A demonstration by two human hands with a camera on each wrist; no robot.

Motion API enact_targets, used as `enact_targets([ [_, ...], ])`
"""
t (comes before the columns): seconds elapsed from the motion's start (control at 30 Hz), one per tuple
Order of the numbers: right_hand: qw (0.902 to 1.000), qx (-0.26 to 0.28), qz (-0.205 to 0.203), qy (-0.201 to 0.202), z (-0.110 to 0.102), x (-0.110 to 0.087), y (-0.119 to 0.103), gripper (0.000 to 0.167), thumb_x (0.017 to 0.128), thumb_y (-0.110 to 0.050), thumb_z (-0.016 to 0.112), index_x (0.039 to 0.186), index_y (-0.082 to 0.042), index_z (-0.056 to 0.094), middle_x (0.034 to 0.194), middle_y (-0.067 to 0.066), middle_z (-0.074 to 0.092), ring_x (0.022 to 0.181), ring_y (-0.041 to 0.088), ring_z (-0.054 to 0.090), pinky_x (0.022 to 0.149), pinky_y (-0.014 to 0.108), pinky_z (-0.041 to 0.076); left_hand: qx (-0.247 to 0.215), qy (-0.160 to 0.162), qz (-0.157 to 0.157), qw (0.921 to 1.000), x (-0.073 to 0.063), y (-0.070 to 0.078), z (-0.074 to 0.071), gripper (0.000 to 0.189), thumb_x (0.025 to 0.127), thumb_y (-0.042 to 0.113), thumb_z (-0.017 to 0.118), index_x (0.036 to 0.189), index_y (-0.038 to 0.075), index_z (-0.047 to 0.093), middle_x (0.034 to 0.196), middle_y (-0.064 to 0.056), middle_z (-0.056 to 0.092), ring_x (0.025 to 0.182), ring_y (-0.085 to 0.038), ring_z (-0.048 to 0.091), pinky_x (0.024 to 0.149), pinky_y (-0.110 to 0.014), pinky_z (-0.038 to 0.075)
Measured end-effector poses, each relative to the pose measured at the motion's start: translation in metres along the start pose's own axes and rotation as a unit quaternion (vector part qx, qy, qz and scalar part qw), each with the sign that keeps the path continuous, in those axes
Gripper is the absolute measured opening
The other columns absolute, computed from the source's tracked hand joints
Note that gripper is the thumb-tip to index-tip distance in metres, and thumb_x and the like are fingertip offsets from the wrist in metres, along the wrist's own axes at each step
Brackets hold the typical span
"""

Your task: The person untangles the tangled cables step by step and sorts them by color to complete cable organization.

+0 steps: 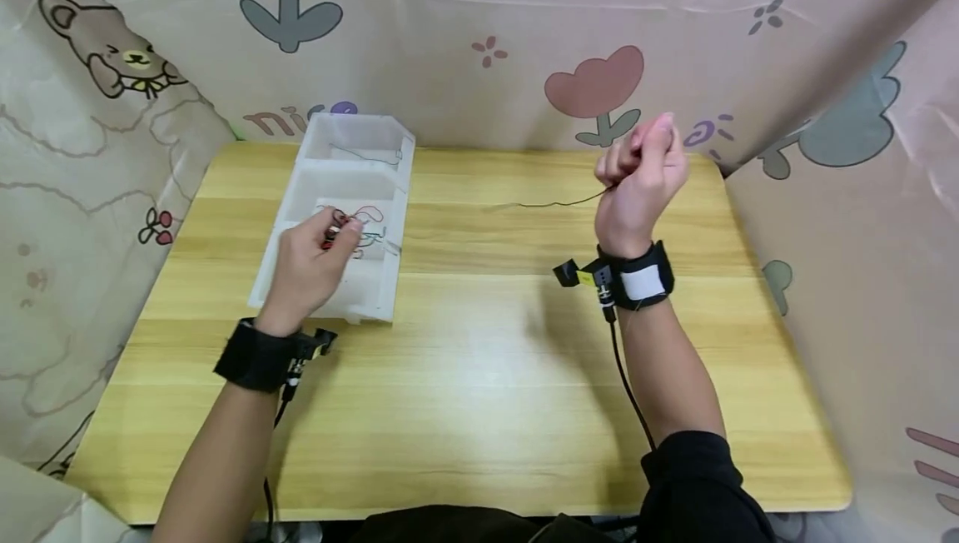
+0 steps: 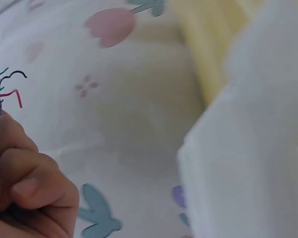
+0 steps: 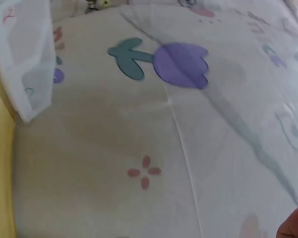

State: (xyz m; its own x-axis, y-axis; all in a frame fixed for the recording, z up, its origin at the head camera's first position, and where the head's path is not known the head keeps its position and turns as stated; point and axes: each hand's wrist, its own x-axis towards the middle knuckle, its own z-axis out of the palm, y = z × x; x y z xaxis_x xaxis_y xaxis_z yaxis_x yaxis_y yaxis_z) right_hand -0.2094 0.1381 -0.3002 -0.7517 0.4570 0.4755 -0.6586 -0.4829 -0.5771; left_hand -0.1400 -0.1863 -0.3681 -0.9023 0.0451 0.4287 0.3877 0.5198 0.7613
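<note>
My left hand (image 1: 303, 268) is over the white divided box, its fingers curled around a bunch of thin wires (image 2: 16, 92) in red, black and green. Bent wire ends stick out past the fingers in the left wrist view. To the right, my right hand (image 1: 643, 181) is raised above the table and pinches one thin dark wire (image 1: 560, 204). The wire's free part trails leftward from the fingers. In the right wrist view the same wire (image 3: 233, 121) runs blurred across the view, and only a bit of the hand shows in the lower right corner.
The white box (image 1: 403, 210) stands at the table's back left, with a thin wire (image 1: 365, 157) in its far compartment. Below both hands is a wooden table (image 1: 479, 410). A printed cloth (image 1: 449, 43) hangs behind it. Camera cables (image 1: 628, 385) run from both wrists.
</note>
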Motion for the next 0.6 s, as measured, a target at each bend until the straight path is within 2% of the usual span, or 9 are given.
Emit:
enact_targets([
  [0.17,0.9977,-0.042,0.029,-0.045,0.008,-0.021,0.02,0.04,0.11,-0.01,0.033,0.071,-0.004,0.043,0.053,0.0,0.023,0.043,0.012,0.02,0.043,0.024,0.02,-0.012,0.034,0.026,0.999,0.007,0.008,-0.015,0.03,0.102,0.024,0.058,0.08,0.004,0.059,0.061,-0.002,0.048,0.052,-0.013,0.039,0.051,-0.025,0.029],
  [0.3,0.9899,-0.08,0.046,-0.108,0.021,-0.042,0.042,0.037,0.106,-0.008,0.036,0.073,-0.008,0.051,0.054,-0.001,0.032,0.046,0.012,0.031,0.046,0.027,0.032,-0.029,0.068,0.033,0.9967,0.007,0.014,-0.02,0.029,0.1,0.023,0.061,0.082,0.001,0.062,0.06,0.003,0.05,0.052,-0.008,0.042,0.051,-0.023,0.03],
  [0.47,0.9727,-0.092,0.056,-0.206,0.044,-0.071,0.067,0.035,0.105,-0.013,0.034,0.08,0.0,0.056,0.06,-0.001,0.042,0.051,0.013,0.041,0.05,0.027,0.039,-0.036,0.101,0.032,0.9937,0.005,0.017,-0.027,0.029,0.098,0.024,0.063,0.084,-0.001,0.063,0.06,0.008,0.051,0.054,-0.005,0.044,0.051,-0.022,0.029],
  [0.6,0.949,-0.118,0.092,-0.278,0.06,-0.099,0.087,0.04,0.106,-0.014,0.032,0.091,0.013,0.058,0.067,0.006,0.05,0.06,0.015,0.05,0.059,0.028,0.047,-0.041,0.121,0.035,0.9911,0.005,0.018,-0.033,0.03,0.099,0.021,0.061,0.083,-0.005,0.062,0.058,0.007,0.05,0.051,-0.005,0.043,0.047,-0.022,0.026],
])
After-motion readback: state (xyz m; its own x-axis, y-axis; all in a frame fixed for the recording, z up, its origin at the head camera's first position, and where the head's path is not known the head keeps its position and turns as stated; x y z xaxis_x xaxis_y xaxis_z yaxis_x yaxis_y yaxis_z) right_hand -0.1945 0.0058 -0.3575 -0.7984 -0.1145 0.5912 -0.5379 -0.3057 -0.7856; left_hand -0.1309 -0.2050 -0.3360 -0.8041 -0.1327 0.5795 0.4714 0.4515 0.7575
